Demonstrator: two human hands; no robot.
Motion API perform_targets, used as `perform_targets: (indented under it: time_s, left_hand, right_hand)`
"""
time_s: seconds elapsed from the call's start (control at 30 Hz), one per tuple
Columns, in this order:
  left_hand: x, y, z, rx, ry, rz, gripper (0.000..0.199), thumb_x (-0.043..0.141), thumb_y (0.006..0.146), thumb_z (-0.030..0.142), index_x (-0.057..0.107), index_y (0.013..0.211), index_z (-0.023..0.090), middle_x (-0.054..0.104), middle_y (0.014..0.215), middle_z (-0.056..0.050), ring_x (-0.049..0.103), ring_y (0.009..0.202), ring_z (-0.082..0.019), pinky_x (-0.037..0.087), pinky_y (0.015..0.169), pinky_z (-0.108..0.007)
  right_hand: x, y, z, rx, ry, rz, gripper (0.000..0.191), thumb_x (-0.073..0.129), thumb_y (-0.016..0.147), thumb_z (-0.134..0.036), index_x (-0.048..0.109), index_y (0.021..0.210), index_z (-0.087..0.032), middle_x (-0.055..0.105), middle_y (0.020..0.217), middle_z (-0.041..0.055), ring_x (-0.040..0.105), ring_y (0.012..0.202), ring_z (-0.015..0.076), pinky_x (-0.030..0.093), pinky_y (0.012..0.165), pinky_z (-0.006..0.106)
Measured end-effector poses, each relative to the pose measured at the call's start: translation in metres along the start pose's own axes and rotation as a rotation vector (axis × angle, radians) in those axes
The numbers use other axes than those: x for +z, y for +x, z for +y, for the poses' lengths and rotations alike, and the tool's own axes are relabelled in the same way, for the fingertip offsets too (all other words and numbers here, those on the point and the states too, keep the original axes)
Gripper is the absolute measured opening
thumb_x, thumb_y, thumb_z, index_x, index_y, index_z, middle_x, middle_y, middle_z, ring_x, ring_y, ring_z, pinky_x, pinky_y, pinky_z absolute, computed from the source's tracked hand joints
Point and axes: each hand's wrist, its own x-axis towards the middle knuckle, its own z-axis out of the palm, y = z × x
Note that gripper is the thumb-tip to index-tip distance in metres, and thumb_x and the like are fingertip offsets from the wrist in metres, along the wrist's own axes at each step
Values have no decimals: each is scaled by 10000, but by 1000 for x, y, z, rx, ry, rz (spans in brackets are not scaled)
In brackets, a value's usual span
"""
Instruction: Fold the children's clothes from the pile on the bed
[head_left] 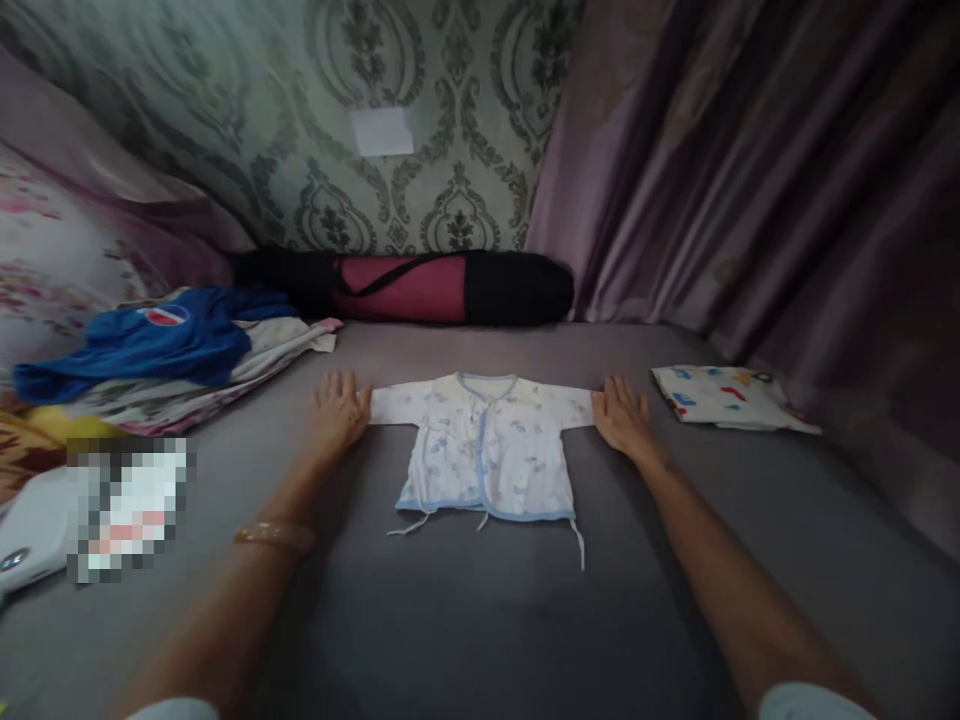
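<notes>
A small white baby shirt with blue trim and a pale blue print lies spread flat, its sleeves stretched out to both sides and thin ties hanging from the hem. At the end of the left-hand sleeve, my left hand rests flat with its fingers out, touching the cuff. My right hand lies flat across the opposite cuff, fingers extended. Under the shirt is a dark grey sheet. A bracelet circles my left wrist.
A folded printed cloth lies to the right. On the left are a blue garment atop other clothes and a white device beside a blurred-out item. A black and red long bag lies along the wall; curtains hang at right.
</notes>
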Motion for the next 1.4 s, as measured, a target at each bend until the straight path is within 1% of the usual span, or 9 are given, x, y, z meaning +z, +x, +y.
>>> perform_targets:
  time_s: [0.13, 0.27, 0.4, 0.5, 0.67, 0.77, 1.07, 1.23, 1.4]
  left_hand:
    - [7, -7, -13, -188, -15, 85, 693, 176, 945, 512, 326, 1501, 126, 417, 1478, -234, 225, 1450, -390, 195, 1115, -639]
    - [11, -11, -11, -185, -10, 115, 684, 178, 955, 506, 418, 1440, 87, 437, 1465, -239, 341, 1395, -408, 298, 1052, -620]
    - [1, -13, -2, -197, -9, 141, 640, 223, 963, 497, 418, 1458, 142, 426, 1481, -214, 340, 1397, -410, 303, 1036, -661]
    - [-10, -20, 29, -62, -18, 175, 668, 220, 975, 501, 330, 1502, 106, 297, 1556, -193, 225, 1460, -357, 231, 1128, -623]
    - [-10, -40, 104, 472, -24, 40, 625, 248, 998, 501, 254, 1534, 180, 237, 1600, -75, 176, 1488, -222, 112, 1221, -458]
    - [0, -47, 127, 578, -33, -32, 586, 318, 992, 485, 280, 1528, 252, 279, 1584, -64, 213, 1477, -234, 145, 1211, -470]
    - [19, -46, 121, 602, 9, -89, 629, 235, 1002, 533, 270, 1527, 188, 239, 1590, -123, 179, 1486, -238, 115, 1202, -481]
    - [2, -59, 130, 585, 21, -73, 642, 195, 1006, 534, 230, 1538, 174, 227, 1595, -128, 162, 1489, -234, 83, 1205, -470]
    - [-5, -89, 135, 660, -5, -42, 655, 136, 1009, 538, 173, 1551, 171, 193, 1606, -104, 125, 1495, -206, 78, 1212, -439]
  right_hand:
    - [6, -6, 21, 14, -7, -36, 611, 169, 1005, -359, 337, 1473, -4, 295, 1559, 212, 212, 1461, 298, 170, 1171, 508]
    - [11, -8, 29, -20, 10, -49, 612, 172, 1000, -383, 357, 1469, -35, 317, 1550, 210, 231, 1453, 319, 198, 1161, 508]
    - [5, -10, 25, -41, 76, -2, 604, 177, 991, -421, 362, 1480, -119, 335, 1544, 196, 254, 1442, 347, 206, 1146, 543]
    - [-5, -19, 0, -116, 97, 49, 602, 176, 997, -410, 320, 1499, -110, 289, 1569, 186, 204, 1465, 322, 157, 1169, 543]
    - [-16, -46, -65, -687, 125, -61, 564, 222, 1011, -394, 304, 1519, -163, 207, 1611, 97, 124, 1490, 248, 126, 1200, 518]
    - [-9, -55, -84, -801, 119, -134, 543, 253, 1014, -400, 325, 1516, -206, 221, 1608, 74, 149, 1485, 252, 129, 1199, 527]
    - [5, -55, -83, -801, 126, -159, 528, 286, 1006, -401, 355, 1504, -239, 258, 1593, 82, 203, 1472, 257, 168, 1183, 554]
    - [-13, -62, -89, -778, 143, -168, 537, 258, 1014, -390, 319, 1521, -224, 236, 1599, 92, 176, 1478, 259, 164, 1179, 564]
    - [-25, -87, -95, -876, 180, -153, 545, 227, 1025, -378, 255, 1544, -215, 179, 1614, 75, 130, 1488, 234, 166, 1190, 531]
